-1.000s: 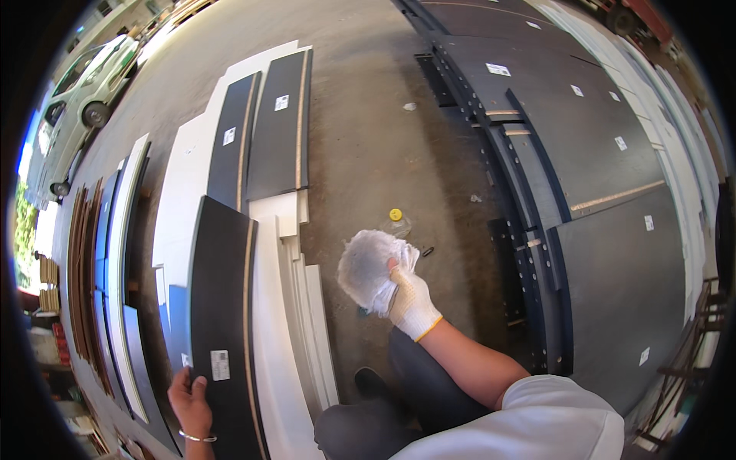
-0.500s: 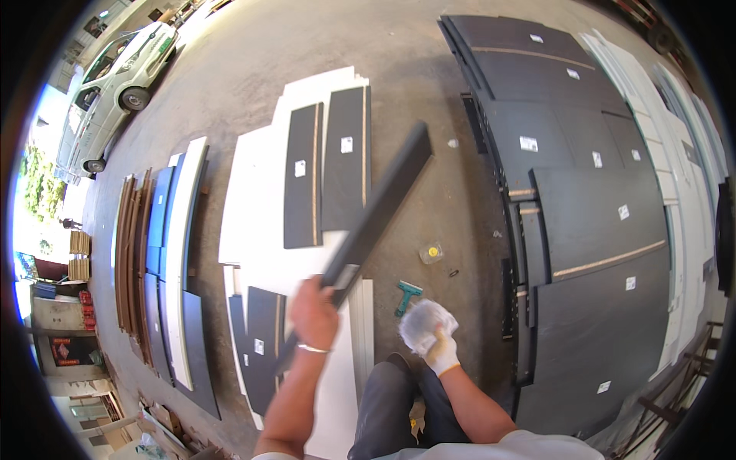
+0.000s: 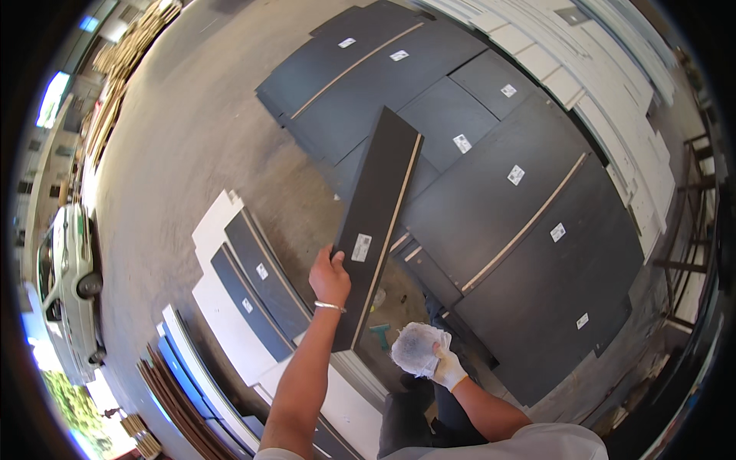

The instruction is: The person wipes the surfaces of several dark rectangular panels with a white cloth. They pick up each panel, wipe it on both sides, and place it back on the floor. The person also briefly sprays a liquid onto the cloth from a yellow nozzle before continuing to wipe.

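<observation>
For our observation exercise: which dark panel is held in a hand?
The narrow panel gripped by the bare left hand; the other dark panels lie flat, unheld.

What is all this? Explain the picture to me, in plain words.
There is no machine: these are a person's own hands. The view comes from the left of two wide cameras worn on the head, looking down, so straight edges bend.

The bare left hand holds a long dark board by its edge. The gloved right hand holds a pale pad.

On the floor lie large dark panels to the right, white boards to the left, and a green tool.
</observation>
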`<state>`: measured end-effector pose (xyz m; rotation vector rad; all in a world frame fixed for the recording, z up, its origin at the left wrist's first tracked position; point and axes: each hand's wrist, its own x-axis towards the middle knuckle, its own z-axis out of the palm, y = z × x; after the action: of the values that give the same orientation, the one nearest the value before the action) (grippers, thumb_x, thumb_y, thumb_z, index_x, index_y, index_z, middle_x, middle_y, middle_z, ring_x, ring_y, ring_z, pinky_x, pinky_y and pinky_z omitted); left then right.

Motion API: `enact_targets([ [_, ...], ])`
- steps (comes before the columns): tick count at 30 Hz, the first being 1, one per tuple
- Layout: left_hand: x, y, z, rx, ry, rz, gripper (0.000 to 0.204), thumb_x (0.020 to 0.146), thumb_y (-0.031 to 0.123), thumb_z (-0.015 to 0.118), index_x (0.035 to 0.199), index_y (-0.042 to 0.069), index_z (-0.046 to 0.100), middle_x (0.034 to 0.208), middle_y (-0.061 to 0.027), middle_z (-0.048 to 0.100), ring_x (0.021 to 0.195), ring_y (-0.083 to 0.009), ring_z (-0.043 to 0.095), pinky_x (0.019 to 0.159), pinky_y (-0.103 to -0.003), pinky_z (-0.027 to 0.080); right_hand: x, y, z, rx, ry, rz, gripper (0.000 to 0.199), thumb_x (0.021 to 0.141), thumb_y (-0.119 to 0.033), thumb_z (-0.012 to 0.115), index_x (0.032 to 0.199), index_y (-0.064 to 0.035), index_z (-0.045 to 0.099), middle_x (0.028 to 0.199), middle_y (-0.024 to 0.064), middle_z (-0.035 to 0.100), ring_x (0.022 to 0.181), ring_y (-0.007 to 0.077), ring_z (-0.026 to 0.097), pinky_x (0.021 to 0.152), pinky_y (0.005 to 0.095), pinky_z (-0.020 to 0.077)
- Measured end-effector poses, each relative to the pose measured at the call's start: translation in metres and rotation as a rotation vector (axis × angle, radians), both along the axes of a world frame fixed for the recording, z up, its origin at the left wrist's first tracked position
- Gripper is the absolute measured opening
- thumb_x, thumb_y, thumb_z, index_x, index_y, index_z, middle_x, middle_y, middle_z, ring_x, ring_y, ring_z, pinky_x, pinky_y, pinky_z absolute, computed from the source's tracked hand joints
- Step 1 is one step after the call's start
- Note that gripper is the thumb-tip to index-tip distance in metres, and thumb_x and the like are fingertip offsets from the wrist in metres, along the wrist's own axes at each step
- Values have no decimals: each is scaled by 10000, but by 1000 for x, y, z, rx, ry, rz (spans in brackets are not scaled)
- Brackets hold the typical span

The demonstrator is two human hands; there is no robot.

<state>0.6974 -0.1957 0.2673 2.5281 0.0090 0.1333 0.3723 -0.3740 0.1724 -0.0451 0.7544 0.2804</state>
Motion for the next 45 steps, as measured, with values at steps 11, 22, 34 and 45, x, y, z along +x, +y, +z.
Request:
enact_targets([
  [11,295,-237,-113,-134,172,-379,280,983,223,682,1160,17,751,1036,-218,763,980,-420,725,856,-460,562,220,-176,-68,-253,-21,-49,559,1021,-273,718,1470,3,531,1395,170,654,1272,362,657,1110,557,518],
  [22,352,-325,-146,-274,516,-498,337,997,245,703,1202,-18,752,1031,-165,769,939,-234,699,886,-360,534,277,-189,-93,-350,412,-195,397,1013,-157,669,1340,55,597,1224,194,690,1080,360,717,925,533,595],
  [34,427,-310,-155,-342,423,-137,399,1041,327,661,1048,-63,743,908,-157,713,884,-225,656,823,-394,523,362,-261,-93,-413,420,-437,355,999,-121,630,1320,31,619,1215,187,694,1128,355,699,975,523,579],
  [45,522,-424,-147,-994,529,449,399,1111,299,545,1325,-28,622,1290,-149,697,1136,-299,699,860,-425,598,364,-252,-96,-416,578,-400,292,999,-146,633,1210,48,691,1103,158,698,995,292,699,880,445,571],
])
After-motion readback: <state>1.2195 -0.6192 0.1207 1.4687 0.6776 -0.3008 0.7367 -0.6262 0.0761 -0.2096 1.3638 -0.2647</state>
